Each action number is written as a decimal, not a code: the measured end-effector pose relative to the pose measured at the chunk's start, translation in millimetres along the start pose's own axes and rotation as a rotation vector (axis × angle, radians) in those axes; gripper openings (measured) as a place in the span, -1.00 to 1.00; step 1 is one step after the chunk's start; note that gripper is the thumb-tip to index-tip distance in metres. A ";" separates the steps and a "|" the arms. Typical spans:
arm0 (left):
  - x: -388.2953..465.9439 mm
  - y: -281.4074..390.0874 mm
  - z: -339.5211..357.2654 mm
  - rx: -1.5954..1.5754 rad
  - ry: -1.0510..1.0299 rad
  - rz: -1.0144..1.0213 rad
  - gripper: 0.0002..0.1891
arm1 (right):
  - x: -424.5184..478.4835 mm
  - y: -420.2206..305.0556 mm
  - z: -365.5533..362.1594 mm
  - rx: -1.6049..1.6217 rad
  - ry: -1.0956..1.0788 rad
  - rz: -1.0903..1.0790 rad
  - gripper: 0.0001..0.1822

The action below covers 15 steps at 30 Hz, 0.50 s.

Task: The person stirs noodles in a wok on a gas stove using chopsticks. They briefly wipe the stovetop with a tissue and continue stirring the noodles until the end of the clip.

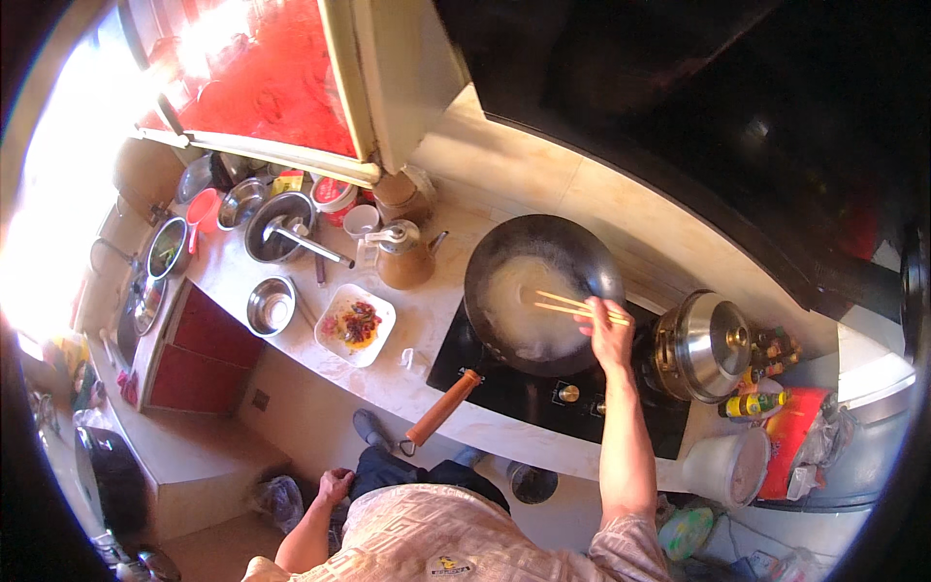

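My right hand (609, 333) grips a pair of wooden chopsticks (564, 303), their tips pointing left over the wok. Below them, a dark wok (491, 258) sits on the black gas stove (524, 396), its wooden handle (445, 406) towards me over the counter edge. Cloudy whitish liquid (520, 291) covers the wok's bottom; whether the chopstick tips touch it, I cannot tell. My left hand (336, 486) hangs beside my left thigh with its fingers curled and nothing visible in them. Left of the stove stands a white square dish (385, 320) with chopped red seasonings (360, 324) and oil.
A metal kettle (404, 268) stands left of the wok, near a steel bowl (271, 306) and a pot with a ladle (309, 244). A lidded steel pot (702, 349) occupies the stove's right side. Beyond it are bottles (753, 404) and a white tub (716, 465). The range hood (654, 109) hangs above.
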<state>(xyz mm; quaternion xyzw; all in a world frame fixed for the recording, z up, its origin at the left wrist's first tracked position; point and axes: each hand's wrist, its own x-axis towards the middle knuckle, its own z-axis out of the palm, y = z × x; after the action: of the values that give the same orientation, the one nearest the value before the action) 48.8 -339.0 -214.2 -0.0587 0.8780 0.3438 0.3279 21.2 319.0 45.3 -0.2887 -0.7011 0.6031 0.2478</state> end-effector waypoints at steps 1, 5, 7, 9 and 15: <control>1.5 -2.1 -2.2 0.049 -0.032 0.002 -0.69 | -6.8 -9.9 -6.2 -0.002 0.041 0.020 -0.69; 27.6 -40.5 -15.3 0.061 -0.150 0.004 -0.68 | -39.1 -5.5 -47.2 -0.239 0.313 0.006 -0.65; 55.7 -84.8 -23.8 0.036 -0.217 -0.049 -0.65 | -51.9 1.3 -31.8 -0.263 0.253 0.068 -0.64; 92.5 -118.1 -48.3 0.545 -0.303 0.262 -0.63 | -59.8 3.2 4.9 -0.085 0.185 0.105 -0.64; 104.7 99.1 -105.1 0.236 0.035 0.286 -0.69 | -28.8 -10.4 28.6 -0.056 0.415 -0.017 -0.62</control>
<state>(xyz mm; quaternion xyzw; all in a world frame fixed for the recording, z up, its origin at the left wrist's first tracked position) -121.5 -318.7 -165.0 0.0997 0.9172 0.2803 0.2651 20.7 277.5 51.3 -0.4076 -0.6539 0.5091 0.3837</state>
